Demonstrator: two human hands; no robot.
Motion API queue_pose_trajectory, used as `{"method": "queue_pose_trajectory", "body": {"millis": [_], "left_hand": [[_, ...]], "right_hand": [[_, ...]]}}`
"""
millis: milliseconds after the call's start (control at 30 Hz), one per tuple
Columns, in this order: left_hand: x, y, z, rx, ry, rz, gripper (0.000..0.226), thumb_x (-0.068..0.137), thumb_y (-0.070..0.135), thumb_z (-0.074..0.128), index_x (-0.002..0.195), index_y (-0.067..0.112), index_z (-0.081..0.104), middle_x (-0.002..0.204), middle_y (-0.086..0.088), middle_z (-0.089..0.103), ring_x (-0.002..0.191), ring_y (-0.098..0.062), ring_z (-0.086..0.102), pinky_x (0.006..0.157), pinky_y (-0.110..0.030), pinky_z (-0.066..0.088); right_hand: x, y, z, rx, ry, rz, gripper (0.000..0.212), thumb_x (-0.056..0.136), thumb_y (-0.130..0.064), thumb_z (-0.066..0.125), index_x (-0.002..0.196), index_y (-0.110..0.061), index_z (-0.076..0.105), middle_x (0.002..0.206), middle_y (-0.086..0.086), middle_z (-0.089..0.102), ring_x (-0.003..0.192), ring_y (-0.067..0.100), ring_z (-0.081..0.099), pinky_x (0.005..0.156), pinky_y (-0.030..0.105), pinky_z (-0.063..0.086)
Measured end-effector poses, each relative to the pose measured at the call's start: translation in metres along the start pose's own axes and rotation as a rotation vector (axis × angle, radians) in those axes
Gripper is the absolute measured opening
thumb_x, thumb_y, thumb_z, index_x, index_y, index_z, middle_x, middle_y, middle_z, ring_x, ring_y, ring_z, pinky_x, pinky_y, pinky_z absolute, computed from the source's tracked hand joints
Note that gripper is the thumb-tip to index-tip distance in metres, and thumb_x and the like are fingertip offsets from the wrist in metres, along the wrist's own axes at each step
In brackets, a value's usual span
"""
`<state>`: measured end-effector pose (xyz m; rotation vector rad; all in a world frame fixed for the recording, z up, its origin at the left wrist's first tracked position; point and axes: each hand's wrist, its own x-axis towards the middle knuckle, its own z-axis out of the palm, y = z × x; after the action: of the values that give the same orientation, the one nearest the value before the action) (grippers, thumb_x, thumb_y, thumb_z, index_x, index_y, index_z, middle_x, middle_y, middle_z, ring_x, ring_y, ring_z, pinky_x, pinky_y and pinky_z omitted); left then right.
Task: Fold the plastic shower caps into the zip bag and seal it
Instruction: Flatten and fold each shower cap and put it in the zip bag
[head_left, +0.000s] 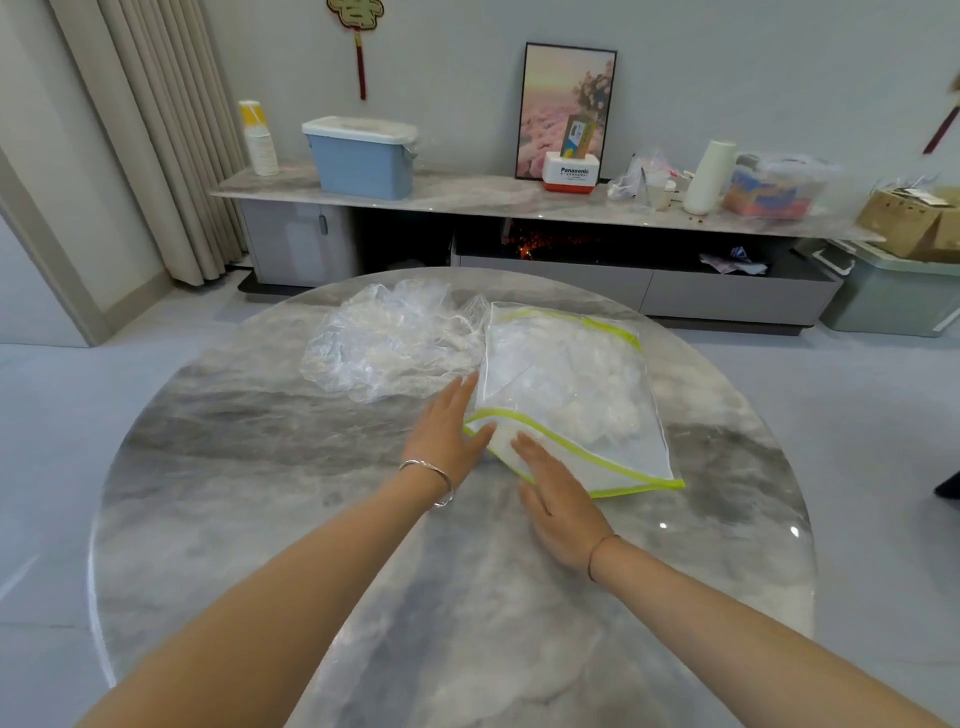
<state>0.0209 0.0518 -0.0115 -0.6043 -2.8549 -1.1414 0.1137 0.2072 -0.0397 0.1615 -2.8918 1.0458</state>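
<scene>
On the counter (311, 519), your left hand (449, 426) and right hand (558, 493) press flat, fingers straight, on the zip bag's (566, 384) near edge; loose shower caps (384, 343) lie just left.

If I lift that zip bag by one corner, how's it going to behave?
Likely floppy: the zip bag is thin clear film, and its near green edge waves. Probably light, since it holds only crumpled shower caps. It may slide easily on the glossy table.
</scene>
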Motion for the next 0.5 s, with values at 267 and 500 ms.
{"method": "queue_pose_trajectory", "body": {"millis": [267,500], "left_hand": [[0.043,0.001,-0.006,0.057,0.036,0.031,0.034,0.099,0.026,0.041,0.13,0.029,0.055,0.127,0.0,0.06,0.116,-0.022,0.054,0.087,-0.031,0.044],[0.05,0.002,-0.013,0.07,0.094,0.056,0.033,0.098,0.025,0.042,0.128,0.031,0.056,0.12,0.001,0.064,0.109,-0.022,0.057,0.087,-0.034,0.047]], "right_hand": [[0.071,0.024,0.006,-0.267,0.011,0.185,0.069,0.09,-0.06,0.003,0.15,-0.029,0.013,0.157,-0.004,0.014,0.145,0.017,-0.004,0.117,0.036,-0.006],[0.111,0.04,-0.02,-0.24,0.057,0.486,0.053,0.1,-0.046,0.022,0.149,-0.034,0.005,0.158,-0.011,0.006,0.146,0.018,-0.005,0.117,0.04,-0.004]]}}
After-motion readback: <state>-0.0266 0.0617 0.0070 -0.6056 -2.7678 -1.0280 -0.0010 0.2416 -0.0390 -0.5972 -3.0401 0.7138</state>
